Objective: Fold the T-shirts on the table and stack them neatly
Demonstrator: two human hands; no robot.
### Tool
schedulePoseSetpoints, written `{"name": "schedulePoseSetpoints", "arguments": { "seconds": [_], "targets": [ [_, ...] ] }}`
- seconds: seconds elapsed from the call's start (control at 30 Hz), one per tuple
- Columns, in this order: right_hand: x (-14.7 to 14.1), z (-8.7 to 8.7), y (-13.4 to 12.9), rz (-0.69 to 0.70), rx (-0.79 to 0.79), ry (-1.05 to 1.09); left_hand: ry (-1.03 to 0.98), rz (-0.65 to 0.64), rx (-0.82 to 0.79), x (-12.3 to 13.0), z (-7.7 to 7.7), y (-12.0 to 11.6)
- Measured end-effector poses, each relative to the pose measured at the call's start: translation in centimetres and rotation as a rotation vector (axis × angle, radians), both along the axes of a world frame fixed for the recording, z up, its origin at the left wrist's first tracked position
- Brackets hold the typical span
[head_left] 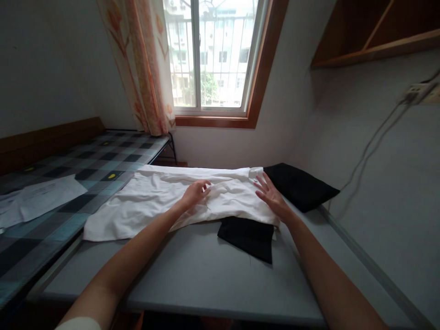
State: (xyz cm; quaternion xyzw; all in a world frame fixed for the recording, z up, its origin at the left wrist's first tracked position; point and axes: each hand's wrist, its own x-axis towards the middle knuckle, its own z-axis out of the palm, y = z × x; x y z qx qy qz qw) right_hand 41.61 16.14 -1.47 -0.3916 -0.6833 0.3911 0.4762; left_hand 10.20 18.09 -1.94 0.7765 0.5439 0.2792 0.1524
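Observation:
A white garment (pixel 144 195) with black parts, seemingly its sleeves, lies spread and wrinkled across the grey tabletop. One black piece (pixel 297 185) reaches out at the far right. Another black piece (pixel 249 239) sticks out from under the near edge. My left hand (pixel 195 194) is over the middle of the garment, fingers curled towards the thumb in a loose pinch on a thin fold. Fingers spread, my right hand (pixel 271 197) rests on the garment's right end, close to the small white band (pixel 255 174) beside the black cloth.
The grey table (pixel 192 284) runs up to the right wall. A bed with a checked cover (pixel 113 158) stands on the left, papers (pixel 44 197) lying on it. Behind are a window (pixel 220 59) and a flowered curtain (pixel 147 68). A wooden shelf (pixel 374 55) and a cable (pixel 367 146) are at right.

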Motion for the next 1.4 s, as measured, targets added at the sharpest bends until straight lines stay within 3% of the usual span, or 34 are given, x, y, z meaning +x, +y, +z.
{"name": "schedulePoseSetpoints", "arguments": {
  "seconds": [0.1,0.17,0.33,0.43,0.63,0.77,1.0,1.4],
  "targets": [
    [0.6,-0.9,0.7,-0.128,0.006,-0.189,0.024,0.103,0.048,-0.3,0.6,0.0],
    [1.2,-1.2,0.9,-0.223,0.004,-0.368,0.064,0.087,-0.007,-0.7,1.3,-0.1],
    [3.1,-1.0,0.9,-0.306,-0.128,-0.68,0.021,-0.169,-0.553,-1.4,2.6,-0.8],
    [4.0,-0.6,0.9,-0.279,-0.282,-0.742,0.012,-0.217,-0.719,-1.2,2.8,-1.6],
    [5.0,0.0,-0.3,-0.085,-0.41,-0.683,-0.077,-0.268,-0.569,-0.7,1.9,-3.6],
    [5.1,0.3,-2.3,-0.019,-0.494,-0.511,-0.193,-0.343,-0.416,-1.4,1.2,-5.4],
    [5.3,-0.1,-4.0,-0.113,-0.424,-0.105,-0.296,-0.451,-0.416,-2.6,0.9,-7.6],
    [6.4,-0.3,-3.9,-0.113,-0.338,-0.424,-0.193,-0.554,-0.555,-2.5,0.6,-8.7]
  ]
}}
